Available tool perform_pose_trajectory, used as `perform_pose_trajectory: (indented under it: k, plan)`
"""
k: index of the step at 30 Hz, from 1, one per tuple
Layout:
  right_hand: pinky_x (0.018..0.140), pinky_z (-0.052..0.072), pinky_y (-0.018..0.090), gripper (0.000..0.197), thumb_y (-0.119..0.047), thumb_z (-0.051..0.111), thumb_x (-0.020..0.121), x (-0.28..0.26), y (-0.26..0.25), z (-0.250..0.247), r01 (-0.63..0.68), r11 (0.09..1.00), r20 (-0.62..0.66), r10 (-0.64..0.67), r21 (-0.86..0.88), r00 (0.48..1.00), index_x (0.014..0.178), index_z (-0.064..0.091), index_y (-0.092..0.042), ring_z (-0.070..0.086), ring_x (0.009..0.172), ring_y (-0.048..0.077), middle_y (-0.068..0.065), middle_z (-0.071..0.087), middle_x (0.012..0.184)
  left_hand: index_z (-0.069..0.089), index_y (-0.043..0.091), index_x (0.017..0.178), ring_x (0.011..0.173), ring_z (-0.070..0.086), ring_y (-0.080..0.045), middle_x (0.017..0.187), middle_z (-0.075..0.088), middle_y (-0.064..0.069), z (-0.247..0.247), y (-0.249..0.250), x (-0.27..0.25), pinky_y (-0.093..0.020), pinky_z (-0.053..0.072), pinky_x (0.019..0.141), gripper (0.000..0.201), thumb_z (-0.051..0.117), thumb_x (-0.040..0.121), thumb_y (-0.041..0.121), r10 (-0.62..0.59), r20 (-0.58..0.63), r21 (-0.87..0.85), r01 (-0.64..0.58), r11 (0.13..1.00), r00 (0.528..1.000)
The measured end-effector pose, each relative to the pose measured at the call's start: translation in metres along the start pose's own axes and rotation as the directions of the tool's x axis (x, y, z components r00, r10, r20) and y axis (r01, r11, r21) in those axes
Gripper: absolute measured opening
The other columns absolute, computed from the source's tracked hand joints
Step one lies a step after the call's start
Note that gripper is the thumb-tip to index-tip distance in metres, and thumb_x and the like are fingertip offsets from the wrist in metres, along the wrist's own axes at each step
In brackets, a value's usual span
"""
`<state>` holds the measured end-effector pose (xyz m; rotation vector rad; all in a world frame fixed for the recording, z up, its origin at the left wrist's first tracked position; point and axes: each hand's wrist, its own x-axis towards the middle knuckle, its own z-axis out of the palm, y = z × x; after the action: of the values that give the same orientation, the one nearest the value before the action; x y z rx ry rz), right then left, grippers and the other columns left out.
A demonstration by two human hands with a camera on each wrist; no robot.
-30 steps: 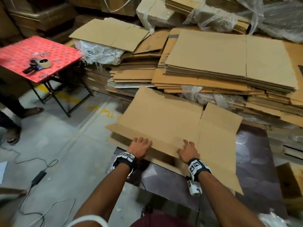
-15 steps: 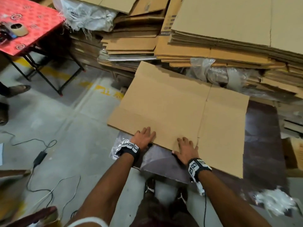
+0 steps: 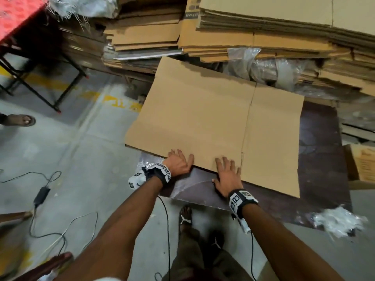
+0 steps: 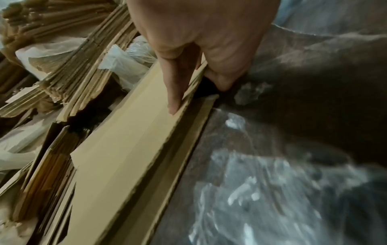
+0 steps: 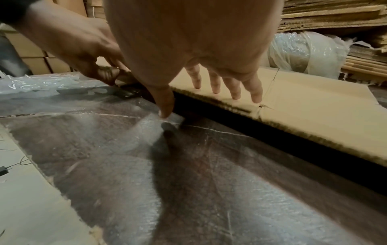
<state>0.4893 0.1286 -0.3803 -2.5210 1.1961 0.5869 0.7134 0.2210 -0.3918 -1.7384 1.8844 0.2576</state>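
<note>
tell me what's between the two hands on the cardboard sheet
Between the left hand and the right hand runs only the bare near edge of the cardboard sheet, over the dark board; the head view shows it.

Dim warm indoor light, motion blur, wide-angle edge distortion, soft shadows

Both bare arms reach forward and down to the near edge of the cardboard sheet (image 3: 203, 110). The left hand (image 3: 178, 164) pinches that edge, with its fingers lying on top and its thumb tucked beneath. The right hand (image 3: 226, 176), just right of it, lies flat on the sheet, four fingers (image 5: 236, 89) spread straight and the thumb hanging off the edge.
</note>
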Motion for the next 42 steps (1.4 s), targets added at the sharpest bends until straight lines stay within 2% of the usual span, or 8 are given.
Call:
perform_pose_trajectory:
  k: [3,7,18,22,25,28,33,42]
  plan:
    - [0.121,0.020,0.063,0.086,-0.025,0.063,0.094,-0.005,0.000,-0.016,-0.012,0.998,-0.072,0.007,-0.070,0.997,0.162,0.010,-0.022,0.019,0.152,0.041,0.008,0.017,0.168,0.051,0.000,0.131,0.070,0.071,-0.034,0.086,0.073,-0.024,-0.043,-0.006,-0.006,-0.053,0.060,0.060,0.033,0.053,0.104,0.019,-0.048,-0.013,0.021,0.048,0.999,0.999]
    - [0.115,0.030,0.061,0.065,-0.022,0.064,0.094,-0.011,0.009,-0.050,-0.071,0.995,-0.229,0.052,-0.076,0.972,0.153,0.036,-0.023,0.040,0.141,0.036,0.006,0.044,0.154,0.047,-0.003,0.130,0.093,0.072,-0.030,0.103,0.072,-0.010,-0.101,-0.020,-0.022,-0.050,0.059,0.075,0.028,0.039,0.104,0.003,-0.055,-0.134,-0.033,0.051,0.998,0.989]
    - [0.093,0.042,0.046,0.031,-0.024,0.068,0.090,-0.078,0.036,-0.167,-0.116,0.987,-0.460,0.053,-0.110,0.886,0.119,0.058,-0.030,0.065,0.105,0.027,-0.004,0.069,0.115,0.046,0.009,0.135,0.104,0.066,-0.036,0.119,0.066,-0.015,-0.198,-0.014,-0.105,-0.041,0.047,0.074,0.034,0.043,0.102,0.016,-0.236,-0.342,-0.129,0.203,0.971,0.909]
    - [0.090,0.040,0.047,0.030,-0.025,0.068,0.089,-0.109,0.043,-0.215,-0.133,0.987,-0.579,0.056,-0.091,0.814,0.117,0.059,-0.030,0.064,0.106,0.028,-0.005,0.068,0.116,0.033,0.009,0.153,0.129,0.048,-0.040,0.138,0.052,-0.020,-0.216,-0.020,-0.131,-0.049,0.035,0.108,0.071,0.048,0.094,0.045,-0.289,-0.521,-0.255,0.177,0.951,0.803]
    - [0.095,0.040,0.050,0.028,-0.022,0.067,0.090,-0.130,0.049,-0.248,-0.125,0.990,-0.648,0.055,-0.063,0.760,0.116,0.060,-0.031,0.066,0.106,0.028,-0.004,0.070,0.114,-0.002,0.019,0.163,0.153,0.017,-0.040,0.164,0.023,-0.015,-0.227,-0.026,-0.158,-0.066,0.010,0.121,0.125,0.050,0.072,0.085,-0.300,-0.508,-0.150,0.260,0.954,0.808]
    - [0.097,0.041,0.050,0.033,-0.026,0.070,0.091,-0.150,0.051,-0.274,-0.125,0.990,-0.687,0.042,-0.072,0.725,0.121,0.059,-0.033,0.067,0.104,0.027,-0.003,0.071,0.113,-0.022,0.027,0.159,0.151,0.016,-0.042,0.166,0.014,-0.012,-0.245,-0.027,-0.178,-0.068,0.011,0.121,0.150,0.081,0.059,0.071,-0.317,-0.503,-0.121,0.298,0.947,0.804]
    - [0.108,0.035,0.059,0.038,-0.028,0.071,0.093,-0.182,0.049,-0.313,-0.119,0.990,-0.751,0.027,-0.069,0.660,0.129,0.060,-0.032,0.066,0.110,0.028,-0.001,0.070,0.118,0.000,0.025,0.162,0.135,0.041,-0.035,0.154,0.037,-0.010,-0.280,-0.030,-0.193,-0.059,0.033,0.114,0.113,0.078,0.080,0.030,-0.388,-0.636,-0.107,0.421,0.901,0.667]
    - [0.098,0.041,0.046,0.029,-0.028,0.063,0.098,-0.219,0.067,-0.360,-0.187,0.978,-0.800,0.039,-0.092,0.599,0.126,0.059,-0.029,0.067,0.097,0.025,-0.001,0.071,0.108,0.058,0.026,0.112,0.094,0.055,-0.029,0.105,0.073,0.000,-0.355,-0.062,-0.192,-0.037,0.039,0.072,0.014,0.055,0.099,0.026,-0.282,-0.787,-0.209,0.194,0.959,0.549]
